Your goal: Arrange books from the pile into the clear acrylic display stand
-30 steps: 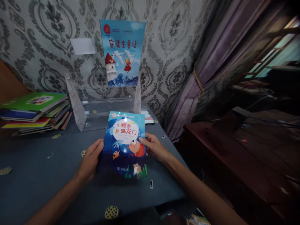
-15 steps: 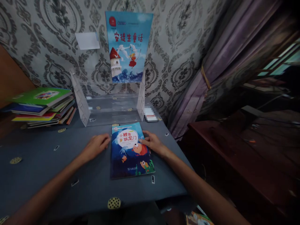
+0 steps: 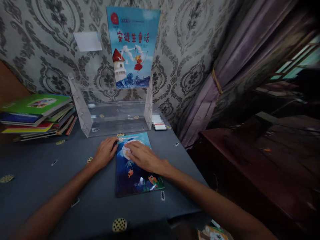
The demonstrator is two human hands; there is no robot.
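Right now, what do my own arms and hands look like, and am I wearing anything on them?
Your left hand and right hand are both bare, without gloves. The left forearm and right forearm show no sleeve, watch, bracelet or cable. I see no rings on the fingers, though blur could hide a thin one. Anything higher up is out of view.

A gray damask-papered wall (image 3: 172, 33) stood at 12 o'clock. A tied purple curtain (image 3: 233, 55) hung at 2 o'clock, a window (image 3: 297, 61) beyond. In shadow at 4 o'clock stood, apparently, a dark-red desk (image 3: 237, 163).
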